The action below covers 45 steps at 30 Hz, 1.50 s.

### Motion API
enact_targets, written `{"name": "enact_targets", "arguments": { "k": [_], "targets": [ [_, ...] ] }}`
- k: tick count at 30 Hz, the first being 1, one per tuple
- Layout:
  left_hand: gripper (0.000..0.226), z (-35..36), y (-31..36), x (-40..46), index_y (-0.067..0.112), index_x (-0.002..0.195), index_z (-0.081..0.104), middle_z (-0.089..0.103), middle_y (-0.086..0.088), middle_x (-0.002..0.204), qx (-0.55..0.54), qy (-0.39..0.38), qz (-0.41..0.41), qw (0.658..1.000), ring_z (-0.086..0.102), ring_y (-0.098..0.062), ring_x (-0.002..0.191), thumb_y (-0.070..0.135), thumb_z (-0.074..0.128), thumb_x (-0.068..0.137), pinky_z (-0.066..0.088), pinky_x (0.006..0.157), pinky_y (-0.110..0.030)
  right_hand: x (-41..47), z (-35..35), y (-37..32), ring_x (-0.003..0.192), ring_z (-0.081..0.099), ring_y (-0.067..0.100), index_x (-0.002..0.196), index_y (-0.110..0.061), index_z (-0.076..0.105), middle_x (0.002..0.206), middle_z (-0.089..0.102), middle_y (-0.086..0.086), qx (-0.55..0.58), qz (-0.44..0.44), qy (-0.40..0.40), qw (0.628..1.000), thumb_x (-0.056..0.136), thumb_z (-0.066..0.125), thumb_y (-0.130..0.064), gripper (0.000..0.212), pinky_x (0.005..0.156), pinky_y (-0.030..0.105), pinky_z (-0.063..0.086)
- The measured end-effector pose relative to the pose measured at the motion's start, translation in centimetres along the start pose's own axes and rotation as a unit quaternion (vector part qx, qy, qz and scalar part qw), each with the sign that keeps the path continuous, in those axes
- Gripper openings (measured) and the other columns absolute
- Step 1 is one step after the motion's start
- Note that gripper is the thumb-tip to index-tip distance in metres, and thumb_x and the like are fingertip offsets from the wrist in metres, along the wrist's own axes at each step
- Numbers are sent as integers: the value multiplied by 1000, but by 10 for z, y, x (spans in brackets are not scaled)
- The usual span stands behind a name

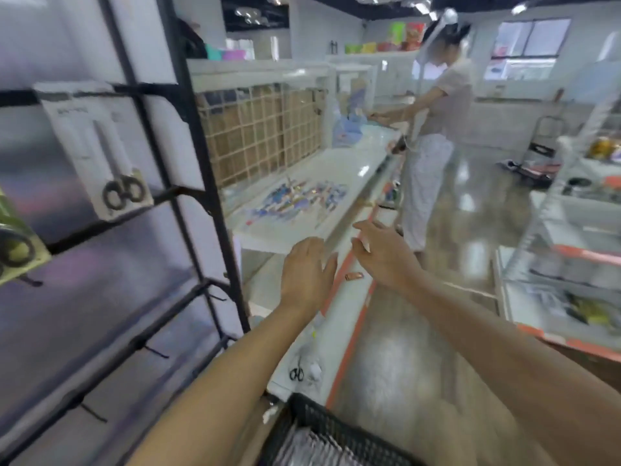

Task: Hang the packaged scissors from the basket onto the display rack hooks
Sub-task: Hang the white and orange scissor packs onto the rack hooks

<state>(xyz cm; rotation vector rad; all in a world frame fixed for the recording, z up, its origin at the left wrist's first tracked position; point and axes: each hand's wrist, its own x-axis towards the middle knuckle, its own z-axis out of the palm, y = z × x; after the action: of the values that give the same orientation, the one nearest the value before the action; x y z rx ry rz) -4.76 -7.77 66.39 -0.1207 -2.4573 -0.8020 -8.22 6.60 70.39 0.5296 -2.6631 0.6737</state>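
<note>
Scissors pack (111, 156) on rack (208, 183), basket (322, 428) below

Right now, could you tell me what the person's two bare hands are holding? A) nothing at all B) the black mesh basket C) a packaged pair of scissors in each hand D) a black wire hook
A: the left hand and the right hand both hover with fingers spread and empty, above the black mesh basket, away from the white-carded packaged scissors hanging on the rack.

Cut off and blurred
The basket (336, 435) runs off the bottom edge; its contents are smeared. Left green package (15, 243) is cropped.
</note>
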Motion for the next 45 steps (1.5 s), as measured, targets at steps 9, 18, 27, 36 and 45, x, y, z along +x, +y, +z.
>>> {"name": "enact_targets", "arguments": {
  "k": [9, 18, 27, 36, 45],
  "targets": [
    [33, 126, -50, -137, 3, 119, 55, 56, -13, 120, -11, -252, -101, 962, 49, -30, 114, 27, 46, 98, 37, 95, -35, -165, 125, 90, 104, 56, 34, 122, -1, 53, 119, 57, 15, 1, 198, -109, 974, 96, 46, -19, 32, 80, 36, 39],
    [25, 199, -173, -318, 6, 111, 57, 57, -5, 108, 49, -455, -235, 857, 53, -22, 106, 25, 47, 98, 42, 85, -31, -377, 288, 123, 110, 53, 17, 130, -14, 49, 126, 54, 2, 42, 400, -308, 862, 98, 41, -22, 34, 88, 26, 43],
    [20, 275, -265, -433, 7, 109, 59, 59, -7, 109, 69, -543, -276, 790, 53, -23, 102, 19, 50, 95, 42, 84, -34, -495, 408, 149, 115, 51, 21, 134, -10, 45, 132, 50, 5, 82, 530, -357, 765, 95, 46, -15, 39, 89, 30, 42],
    [37, 410, -298, -456, 6, 128, 50, 53, -8, 125, 72, -556, -201, 803, 46, -22, 119, 28, 45, 98, 36, 97, -32, -502, 522, 241, 117, 46, 25, 128, -7, 48, 125, 50, 11, 95, 541, -283, 787, 96, 45, -18, 34, 91, 29, 36],
    [35, 560, -314, -485, 3, 122, 48, 46, -12, 129, 61, -541, -140, 827, 43, -23, 115, 29, 46, 98, 38, 88, -29, -488, 623, 332, 125, 41, 29, 141, -10, 32, 142, 35, 13, 53, 582, -237, 776, 97, 45, -28, 50, 100, 41, 38]
  ]
}}
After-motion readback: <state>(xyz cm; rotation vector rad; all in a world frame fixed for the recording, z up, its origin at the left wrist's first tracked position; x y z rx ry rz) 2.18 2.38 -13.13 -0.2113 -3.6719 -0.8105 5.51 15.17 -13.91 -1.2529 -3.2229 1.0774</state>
